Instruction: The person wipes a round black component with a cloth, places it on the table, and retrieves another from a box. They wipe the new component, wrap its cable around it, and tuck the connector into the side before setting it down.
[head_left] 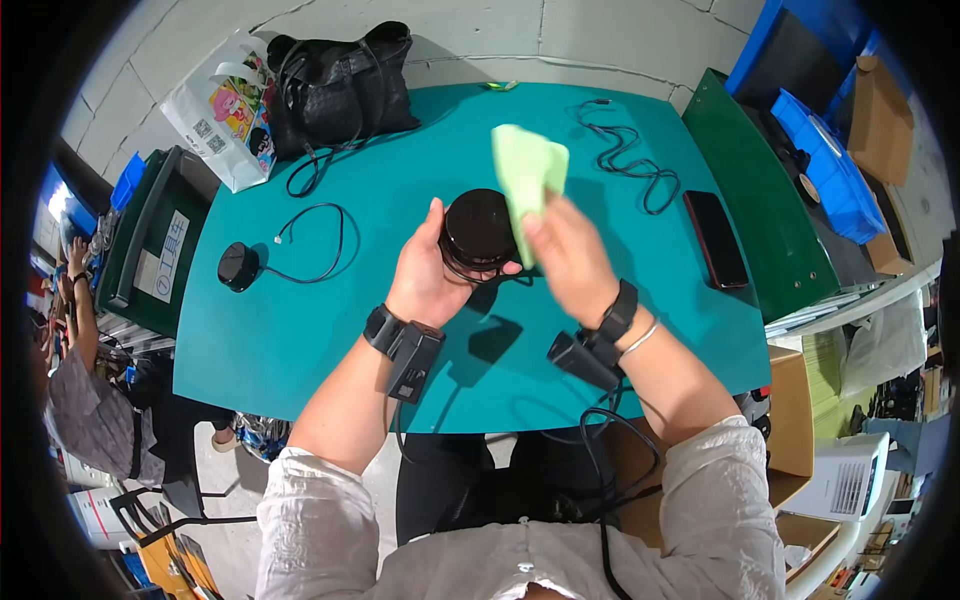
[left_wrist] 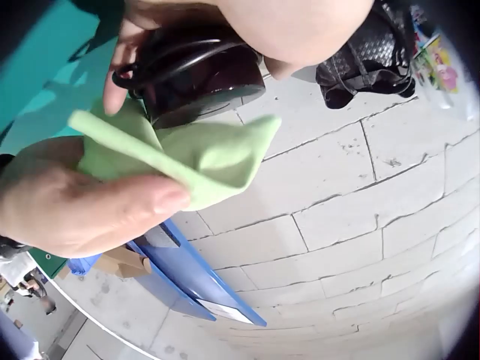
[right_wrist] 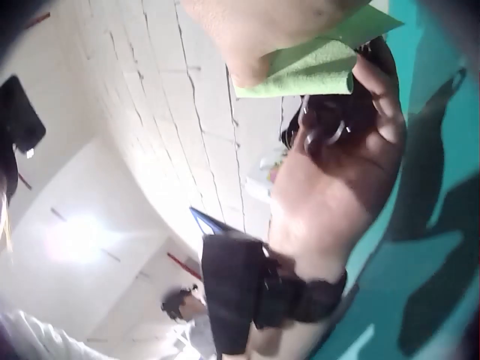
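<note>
My left hand (head_left: 424, 276) holds a glossy black round device (head_left: 476, 226) above the table, its flat disc-like top turned up. A black cable (left_wrist: 180, 63) is gathered along the device in the left wrist view. My right hand (head_left: 577, 264) pinches a light green cloth (head_left: 522, 168) between thumb and fingers, right beside the device's edge. In the left wrist view the cloth is folded over and overlaps the device's lower edge. The right wrist view shows the left palm and curled fingers around the dark device, partly hidden by the cloth.
On the teal table (head_left: 400, 380) lie a smaller black puck (head_left: 238, 266) with a thin cable, a coiled black cable (head_left: 625, 150) and a phone (head_left: 716, 240). A black handbag (head_left: 335, 95) and a white printed bag (head_left: 215, 120) stand at the back left. Green cases flank the table.
</note>
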